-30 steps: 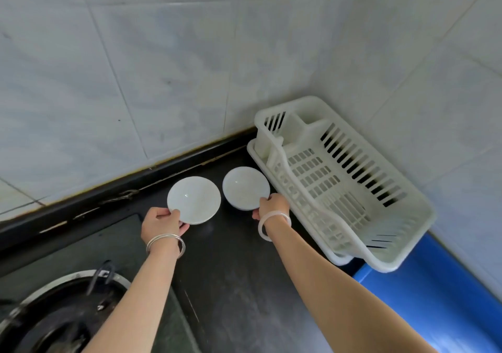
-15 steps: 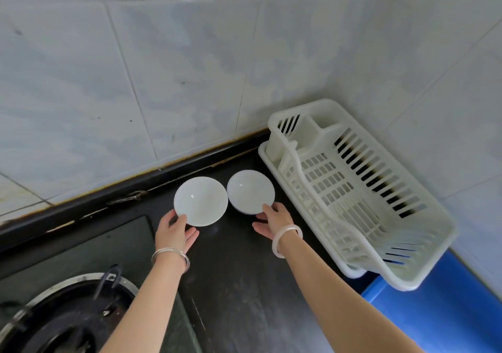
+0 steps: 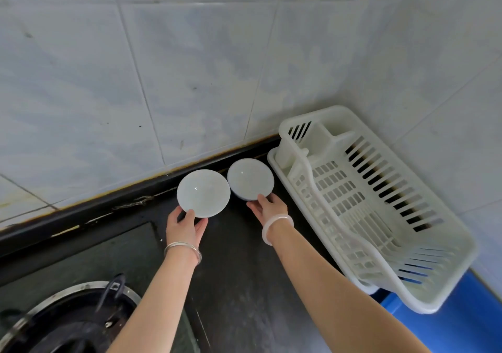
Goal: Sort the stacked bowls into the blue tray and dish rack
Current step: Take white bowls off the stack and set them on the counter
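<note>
Left hand point(image 3: 185, 226): pinches near rim of left bowl point(image 3: 203, 192), thumb on top.
Right hand point(image 3: 269, 207): fingers spread, touching near edge of right bowl point(image 3: 250, 179); grip unclear.
Rack point(image 3: 366, 203): just right of right bowl.
Tray point(image 3: 448, 322): blue, under rack's near end.

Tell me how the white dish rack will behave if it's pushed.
The dish rack looks like thin slotted plastic, so probably light and slightly flexible. It sits tilted, its near end over the blue tray, so a push may make it rock or slide.
</note>
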